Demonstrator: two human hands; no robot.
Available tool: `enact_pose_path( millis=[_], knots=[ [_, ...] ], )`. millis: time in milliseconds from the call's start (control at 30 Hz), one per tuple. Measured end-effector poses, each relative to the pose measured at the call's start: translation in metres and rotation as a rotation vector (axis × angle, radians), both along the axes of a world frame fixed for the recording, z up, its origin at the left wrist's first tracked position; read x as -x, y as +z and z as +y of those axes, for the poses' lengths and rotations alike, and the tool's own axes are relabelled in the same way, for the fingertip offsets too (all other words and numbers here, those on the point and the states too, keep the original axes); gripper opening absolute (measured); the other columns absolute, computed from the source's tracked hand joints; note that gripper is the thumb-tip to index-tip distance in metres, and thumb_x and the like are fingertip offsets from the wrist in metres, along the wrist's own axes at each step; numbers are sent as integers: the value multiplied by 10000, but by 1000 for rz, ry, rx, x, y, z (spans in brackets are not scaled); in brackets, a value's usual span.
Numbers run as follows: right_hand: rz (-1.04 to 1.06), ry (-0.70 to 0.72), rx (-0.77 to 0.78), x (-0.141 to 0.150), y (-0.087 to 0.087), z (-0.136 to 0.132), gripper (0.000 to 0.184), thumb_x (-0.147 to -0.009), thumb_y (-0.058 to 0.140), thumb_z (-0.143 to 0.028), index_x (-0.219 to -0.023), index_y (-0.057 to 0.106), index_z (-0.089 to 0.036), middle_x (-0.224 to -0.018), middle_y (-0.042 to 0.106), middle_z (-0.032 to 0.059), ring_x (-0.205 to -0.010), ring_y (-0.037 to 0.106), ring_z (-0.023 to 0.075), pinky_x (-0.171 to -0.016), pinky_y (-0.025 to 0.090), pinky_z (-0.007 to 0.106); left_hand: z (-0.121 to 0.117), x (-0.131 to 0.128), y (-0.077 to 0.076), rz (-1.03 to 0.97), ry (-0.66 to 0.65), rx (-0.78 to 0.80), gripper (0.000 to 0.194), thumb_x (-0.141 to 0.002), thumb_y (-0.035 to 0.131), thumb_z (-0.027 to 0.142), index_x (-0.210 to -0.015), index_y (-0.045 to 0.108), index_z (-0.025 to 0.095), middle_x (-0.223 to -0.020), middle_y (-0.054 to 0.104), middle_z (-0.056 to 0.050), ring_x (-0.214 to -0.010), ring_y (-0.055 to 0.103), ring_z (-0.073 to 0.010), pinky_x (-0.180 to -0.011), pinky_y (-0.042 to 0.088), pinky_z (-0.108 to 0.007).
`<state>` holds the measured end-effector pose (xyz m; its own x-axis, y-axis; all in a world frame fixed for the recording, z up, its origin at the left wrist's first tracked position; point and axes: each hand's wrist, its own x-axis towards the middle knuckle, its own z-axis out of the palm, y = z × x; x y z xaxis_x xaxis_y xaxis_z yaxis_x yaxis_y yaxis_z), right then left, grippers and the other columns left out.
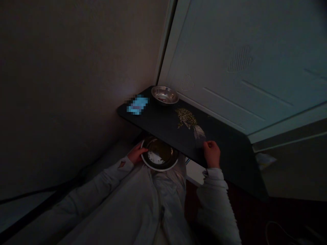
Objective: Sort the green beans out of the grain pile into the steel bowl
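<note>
My left hand (136, 153) is closed on the left rim of a round metal bowl (159, 169), thumb over the edge. The bowl rests by my lap, partly under the table's front edge, with small dark greenish grains and a bright patch inside. Over the dark table (163, 124), my right hand (212, 153) is closed in a pinch on a thin, pale, partly see-through piece (199, 132), perhaps plastic; its exact kind is unclear. That piece touches the near end of a loose pile of small green-and-pale grains (186, 117).
A second metal bowl (165, 95) stands at the table's back corner. Left of it lies a lit, blurred-out phone-like screen (138, 104). A wall (89, 61) rises on the left, and a white panel with heart reliefs (217, 81) borders the table's back.
</note>
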<state>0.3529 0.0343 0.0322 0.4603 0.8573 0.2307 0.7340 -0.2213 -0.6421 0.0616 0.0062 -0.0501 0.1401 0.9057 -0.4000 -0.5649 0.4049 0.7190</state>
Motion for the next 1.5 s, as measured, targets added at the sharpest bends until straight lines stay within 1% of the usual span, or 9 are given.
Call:
enact_pose_path(
  millis=[167,333,533,800,933,1100,1233,1400,1500],
  knots=[
    [-34,57,34,-12,0,11,233,-635,424,-374,-687,508,-163,-662,569,50,-605,492,150,-565,340,259,1,0,-1,-1,1,3,522,-520,594,108,-1028,496,179,-769,642,-27,-722,592,-207,-649,451,-308],
    [-78,100,47,-27,4,25,243,-635,433,-378,-674,525,-156,-643,562,50,-592,486,146,-555,340,261,1,-1,0,-1,27,-21,556,-509,598,101,-1048,486,173,-822,637,-36,-783,580,-222,-691,440,-319],
    [-45,140,55,-42,2,47,262,-623,450,-386,-704,533,-151,-659,562,45,-592,484,140,-554,346,270,0,-3,4,19,19,20,552,-520,588,107,-1056,481,180,-846,636,-37,-772,584,-216,-688,447,-309],
    [28,245,33,-35,20,60,198,-623,465,-339,-671,505,-151,-609,527,8,-544,460,106,-537,347,249,3,1,-10,8,-10,20,567,-525,601,122,-1071,458,185,-846,630,-47,-743,591,-212,-649,465,-313],
    [42,284,8,-39,25,50,201,-655,441,-347,-708,476,-156,-592,515,-4,-499,452,96,-527,353,253,4,2,-10,11,-15,8,611,-522,605,128,-1103,428,191,-868,624,-45,-766,586,-213,-657,463,-308],
    [17,313,-11,-61,21,25,235,-652,459,-377,-757,466,-166,-658,527,10,-558,498,115,-574,374,272,2,1,0,23,-20,28,608,-522,601,127,-1102,431,187,-867,628,-45,-766,587,-214,-636,463,-292],
    [75,263,-17,-76,19,1,311,-655,454,-394,-864,464,-164,-726,544,27,-567,505,113,-560,386,261,2,-1,2,31,0,18,543,-514,593,119,-1042,476,159,-807,639,-39,-739,592,-208,-622,462,-280],
    [122,146,105,-83,14,-26,297,-637,471,-405,-787,506,-152,-543,513,-7,-510,490,118,-513,371,247,4,-2,0,56,-6,24,521,-513,589,128,-1022,482,160,-760,640,-26,-691,598,-196,-619,460,-289],
    [193,162,178,-75,10,-36,283,-637,465,-404,-757,505,-151,-480,496,-20,-458,473,109,-470,359,233,5,-2,-1,50,-37,15,520,-513,589,134,-1022,481,157,-727,639,-18,-677,596,-189,-638,453,-293]
  ],
)
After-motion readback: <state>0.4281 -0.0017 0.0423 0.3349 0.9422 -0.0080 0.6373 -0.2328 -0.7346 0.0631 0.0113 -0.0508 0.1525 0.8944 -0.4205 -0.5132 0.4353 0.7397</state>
